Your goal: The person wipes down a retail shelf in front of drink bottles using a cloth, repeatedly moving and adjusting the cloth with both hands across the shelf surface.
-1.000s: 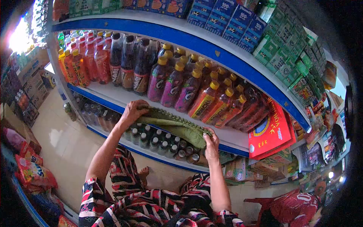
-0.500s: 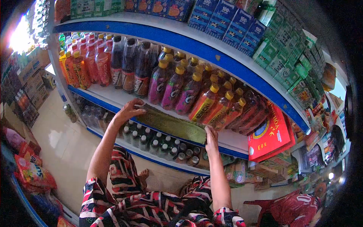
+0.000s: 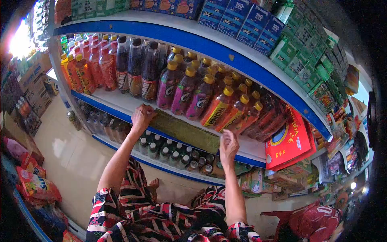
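Grocery shop, shown by blue-edged white shelves (image 3: 161, 32) bearing yellow-capped plastic bottles (image 3: 184, 94) (grouped by kind) and blue rectangular cartons (image 3: 234, 26).

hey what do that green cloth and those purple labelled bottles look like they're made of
The green cloth: probably woven or knitted fabric, matte, judging by its dull, textured surface. The purple labelled bottles: likely clear, glossy plastic, since they catch highlights and show dark contents, though glass is possible.
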{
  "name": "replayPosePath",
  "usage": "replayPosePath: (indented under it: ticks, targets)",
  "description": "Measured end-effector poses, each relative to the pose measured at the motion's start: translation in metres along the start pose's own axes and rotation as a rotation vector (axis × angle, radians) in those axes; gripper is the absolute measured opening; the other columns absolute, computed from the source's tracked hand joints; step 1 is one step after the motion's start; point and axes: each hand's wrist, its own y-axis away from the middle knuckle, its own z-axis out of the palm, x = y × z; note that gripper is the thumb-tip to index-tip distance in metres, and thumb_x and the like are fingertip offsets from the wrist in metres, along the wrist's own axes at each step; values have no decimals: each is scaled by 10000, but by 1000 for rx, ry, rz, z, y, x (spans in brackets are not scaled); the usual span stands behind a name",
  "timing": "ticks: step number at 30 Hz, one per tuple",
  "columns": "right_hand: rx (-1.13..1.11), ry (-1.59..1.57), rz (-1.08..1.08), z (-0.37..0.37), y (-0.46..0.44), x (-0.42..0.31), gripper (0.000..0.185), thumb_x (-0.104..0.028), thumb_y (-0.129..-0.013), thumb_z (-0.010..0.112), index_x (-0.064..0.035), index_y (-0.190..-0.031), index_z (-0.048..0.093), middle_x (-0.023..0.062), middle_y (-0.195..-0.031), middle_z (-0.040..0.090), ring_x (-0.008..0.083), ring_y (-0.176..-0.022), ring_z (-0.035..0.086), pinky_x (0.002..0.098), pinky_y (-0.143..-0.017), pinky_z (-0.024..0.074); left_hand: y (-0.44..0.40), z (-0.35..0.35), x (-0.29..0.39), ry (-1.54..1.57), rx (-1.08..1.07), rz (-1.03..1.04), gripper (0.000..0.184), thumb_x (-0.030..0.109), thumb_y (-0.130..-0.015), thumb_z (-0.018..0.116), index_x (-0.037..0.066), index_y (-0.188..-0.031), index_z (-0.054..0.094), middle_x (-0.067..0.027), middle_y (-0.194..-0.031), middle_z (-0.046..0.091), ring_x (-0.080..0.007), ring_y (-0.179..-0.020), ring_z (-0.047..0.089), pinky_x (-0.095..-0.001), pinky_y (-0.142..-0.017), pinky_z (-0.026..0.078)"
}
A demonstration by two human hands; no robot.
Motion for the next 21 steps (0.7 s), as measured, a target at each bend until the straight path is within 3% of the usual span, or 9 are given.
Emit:
replayPosePath:
  ticks: [1,3,6,10,15,18,21]
  targets:
    - [-44,154,-176,0,1,1,250,-68,-809,602,-57,-1059,612,129,-956,625,248,-918,602,355,-815,469,-1,0,3,-12,-9,-24,231,294,-697,742,106,-819,688,-110,-860,627,-322,-815,612,-415,-694,480]
    - [-168,204,-312,4,10,-10,300,-86,-796,615,-65,-1094,595,150,-1099,595,327,-1065,553,421,-941,409,-3,-1,8,-39,-31,-67,230,307,-700,737,110,-809,692,-112,-870,625,-318,-821,614,-421,-698,478]
    - [-407,317,-407,20,22,-11,483,-128,-760,656,-93,-1224,528,161,-1287,474,357,-1215,418,469,-1024,310,-6,-6,14,-72,-71,-65,231,327,-707,726,116,-798,701,-115,-885,623,-320,-830,613,-424,-700,477]
    - [-513,526,-498,30,31,13,605,-196,-742,696,-121,-1298,469,177,-1384,376,371,-1279,340,513,-1045,254,-11,0,0,-45,-58,-49,241,347,-711,719,121,-795,709,-124,-877,622,-326,-835,613,-431,-702,477]
    - [-504,520,-494,30,33,15,608,-190,-745,696,-121,-1304,466,175,-1391,373,368,-1286,338,514,-1044,255,-19,5,-1,-21,-132,-97,267,356,-733,700,91,-767,699,-148,-920,631,-344,-857,610,-446,-690,472]
    - [-524,533,-474,30,32,11,611,-173,-760,687,-115,-1317,442,167,-1407,357,366,-1308,315,508,-1067,237,-23,6,11,-217,-164,-123,292,349,-755,684,73,-847,676,-156,-928,638,-363,-861,607,-465,-694,465]
    - [-537,578,-459,29,34,7,609,-170,-773,675,-115,-1325,426,168,-1420,342,365,-1319,304,509,-1080,222,-17,4,23,-228,40,-53,322,328,-774,670,81,-975,625,-156,-1000,621,-376,-918,584,-462,-740,455]
